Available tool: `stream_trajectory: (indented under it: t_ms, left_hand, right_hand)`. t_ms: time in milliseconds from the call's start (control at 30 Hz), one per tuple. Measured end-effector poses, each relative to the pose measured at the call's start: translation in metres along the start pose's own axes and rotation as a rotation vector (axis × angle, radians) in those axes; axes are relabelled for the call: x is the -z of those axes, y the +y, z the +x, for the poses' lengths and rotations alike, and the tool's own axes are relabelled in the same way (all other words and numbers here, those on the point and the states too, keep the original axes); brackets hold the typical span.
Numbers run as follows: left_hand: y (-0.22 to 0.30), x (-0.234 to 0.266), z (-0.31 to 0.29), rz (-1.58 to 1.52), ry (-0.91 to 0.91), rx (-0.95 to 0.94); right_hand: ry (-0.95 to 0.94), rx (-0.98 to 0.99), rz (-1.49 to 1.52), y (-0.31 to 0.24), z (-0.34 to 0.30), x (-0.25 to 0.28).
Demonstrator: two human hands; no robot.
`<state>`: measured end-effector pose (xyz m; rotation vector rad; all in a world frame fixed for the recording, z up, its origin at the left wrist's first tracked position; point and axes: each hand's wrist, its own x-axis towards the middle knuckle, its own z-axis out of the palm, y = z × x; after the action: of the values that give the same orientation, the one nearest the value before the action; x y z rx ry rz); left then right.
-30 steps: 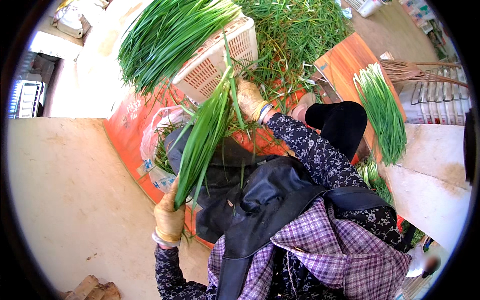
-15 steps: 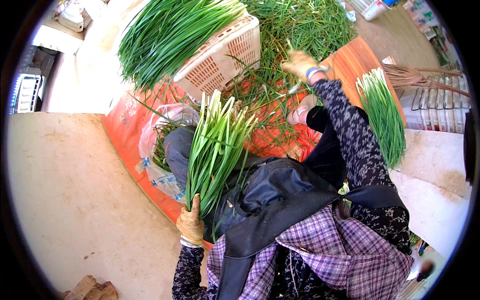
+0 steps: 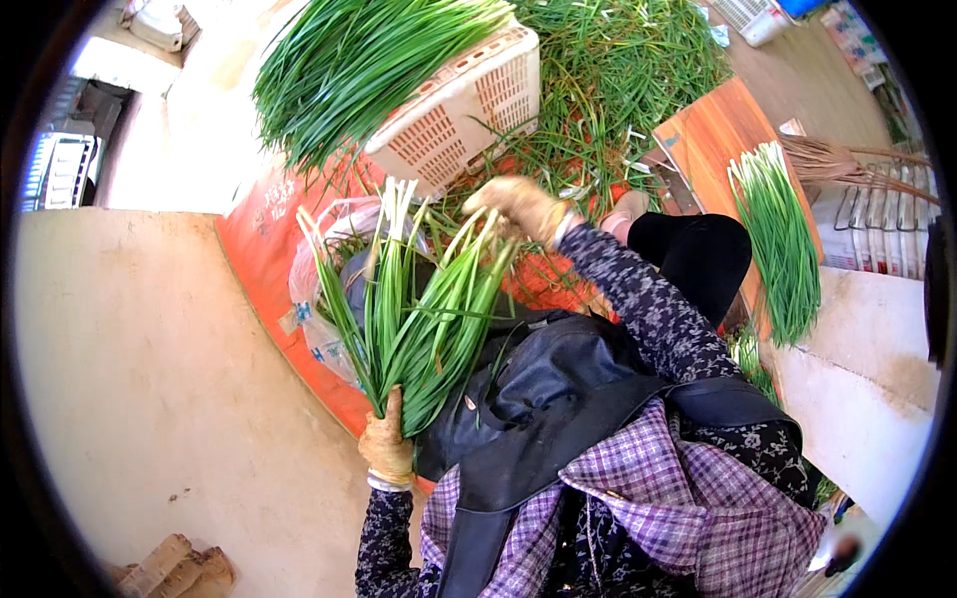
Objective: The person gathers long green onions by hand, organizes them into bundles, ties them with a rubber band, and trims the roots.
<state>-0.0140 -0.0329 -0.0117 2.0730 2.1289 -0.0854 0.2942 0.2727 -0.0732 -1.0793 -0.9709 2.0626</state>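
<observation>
In my gloved left hand (image 3: 387, 439) is a bunch of garlic chives (image 3: 434, 329), gripped low by its green leaf ends. The pale stem ends point away from me and fan apart into separate clumps. My gloved right hand (image 3: 520, 209) is over the pale ends on the bunch's right side. Its fingers bend downward and are blurred, so whether they pinch a stem is unclear. A neat pile of garlic chives (image 3: 773, 239) lies on a wooden board (image 3: 723, 115) to my right.
A white plastic basket (image 3: 454, 125) heaped with long chives (image 3: 369, 75) stands ahead. Loose trimmings (image 3: 618, 80) cover the floor beyond it. An orange sheet (image 3: 264, 269) lies beneath, with a clear plastic bag (image 3: 324, 334) at my left knee. A straw broom (image 3: 827, 159) lies far right.
My right hand has come back left from over the trimmings to the bunch's pale ends. The bunch has spread into clumps; my left hand still grips it.
</observation>
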Motion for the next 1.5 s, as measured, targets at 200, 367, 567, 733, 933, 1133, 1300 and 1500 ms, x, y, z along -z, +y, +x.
stream_trajectory:
  t_ms: [200, 367, 567, 733, 933, 1133, 1300, 1500]
  left_hand:
    - [0.006, 0.002, 0.008, 0.043, -0.050, -0.004]
    - [0.016, 0.010, 0.015, 0.075, -0.126, 0.015]
    - [0.029, 0.033, 0.010, 0.139, -0.122, 0.010]
    - [0.035, 0.036, 0.022, 0.114, -0.117, -0.045]
    - [0.033, 0.035, 0.026, 0.079, -0.118, -0.073]
    - [0.041, 0.037, 0.039, -0.055, -0.089, -0.066]
    - [0.040, 0.020, 0.039, -0.224, 0.056, -0.117]
    - [0.042, 0.018, 0.039, -0.226, 0.035, -0.081]
  right_hand:
    - [0.209, 0.174, -0.175, -0.057, -0.014, 0.034]
    - [-0.224, 0.188, -0.949, -0.045, 0.006, -0.051]
    - [-0.004, 0.039, -0.094, -0.015, 0.013, -0.030]
    - [0.275, 0.388, 0.182, -0.054, 0.031, 0.090]
    - [-0.258, 0.231, -0.590, -0.063, 0.061, -0.010]
    - [0.018, 0.225, -0.025, -0.039, 0.061, -0.015]
    - [0.259, 0.020, -0.173, -0.046, 0.008, 0.075]
    - [0.161, 0.602, -1.202, 0.032, -0.023, 0.013]
